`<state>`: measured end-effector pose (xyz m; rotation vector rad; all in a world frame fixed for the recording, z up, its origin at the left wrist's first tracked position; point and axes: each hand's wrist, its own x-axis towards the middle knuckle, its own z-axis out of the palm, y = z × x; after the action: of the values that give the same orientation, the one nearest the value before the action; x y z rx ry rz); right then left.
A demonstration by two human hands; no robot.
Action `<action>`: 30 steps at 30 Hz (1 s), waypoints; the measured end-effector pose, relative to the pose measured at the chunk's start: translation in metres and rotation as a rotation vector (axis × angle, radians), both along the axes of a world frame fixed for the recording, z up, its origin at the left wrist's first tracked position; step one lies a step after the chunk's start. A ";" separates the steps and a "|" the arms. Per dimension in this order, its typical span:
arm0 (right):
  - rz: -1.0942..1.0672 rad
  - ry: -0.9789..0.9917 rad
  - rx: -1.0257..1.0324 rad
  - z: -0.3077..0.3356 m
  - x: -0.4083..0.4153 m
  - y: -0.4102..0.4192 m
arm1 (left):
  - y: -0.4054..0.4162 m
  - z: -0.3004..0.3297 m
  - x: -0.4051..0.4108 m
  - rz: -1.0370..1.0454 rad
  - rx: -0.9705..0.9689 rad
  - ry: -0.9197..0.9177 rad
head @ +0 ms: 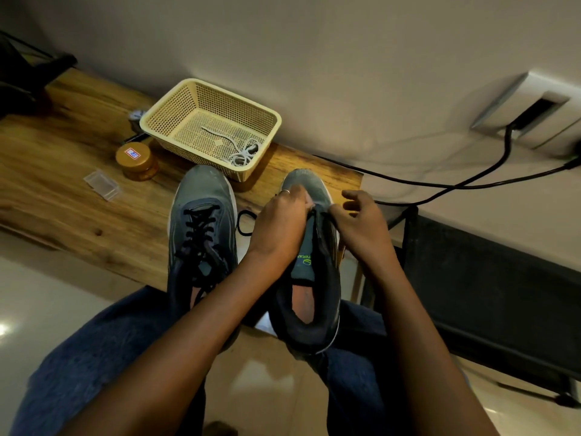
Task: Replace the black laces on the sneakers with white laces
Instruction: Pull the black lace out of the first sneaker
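Wooden bench (78, 190), grain visible, runs along a pale wall; its right end stops just beyond the right sneaker (309, 272), where black cables (440, 184) trail past. Open bench surface lies to the left of the left sneaker (202, 234).

Cream perforated plastic basket (176, 121), rectangular with rounded corners, stands at the back near the wall, just behind the sneaker toes. White laces (242, 154) lie coiled in its near right corner. Amber jar (136, 160) and a small clear plastic box (102, 184) sit left of the basket.

Both sneakers are grey with dark collars, toes on the bench, heels over the person's lap. Left sneaker is laced in black. A loose black lace (243, 223) loops on the bench between the sneakers.

Left hand (279, 225) and right hand (361, 225) meet at the right sneaker's eyelet area. Left fingers curled, pinching at the upper; right thumb and forefinger pinch the dark edge, other fingers spread.
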<state>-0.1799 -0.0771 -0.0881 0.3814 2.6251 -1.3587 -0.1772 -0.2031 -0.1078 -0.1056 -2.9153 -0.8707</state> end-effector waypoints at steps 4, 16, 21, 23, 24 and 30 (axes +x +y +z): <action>0.067 -0.024 0.088 0.003 0.005 0.000 | -0.001 0.000 0.001 0.034 0.021 -0.016; 0.363 -0.038 0.501 0.011 0.032 -0.012 | -0.001 0.004 -0.002 -0.078 -0.026 -0.029; 0.355 0.005 0.584 0.008 0.032 -0.017 | -0.001 0.003 -0.001 -0.059 -0.073 -0.021; 0.340 0.006 0.578 0.009 0.032 -0.017 | 0.001 0.002 -0.002 -0.027 -0.058 -0.010; 0.336 0.003 0.571 0.009 0.031 -0.017 | 0.001 0.002 -0.002 0.003 -0.032 -0.012; 0.358 -0.030 0.568 0.006 0.029 -0.015 | 0.001 -0.002 -0.002 0.097 0.110 -0.022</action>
<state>-0.1508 -0.0925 -0.0816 -0.0130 2.8328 -0.4879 -0.1791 -0.2018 -0.1099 0.0535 -2.8571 -1.0191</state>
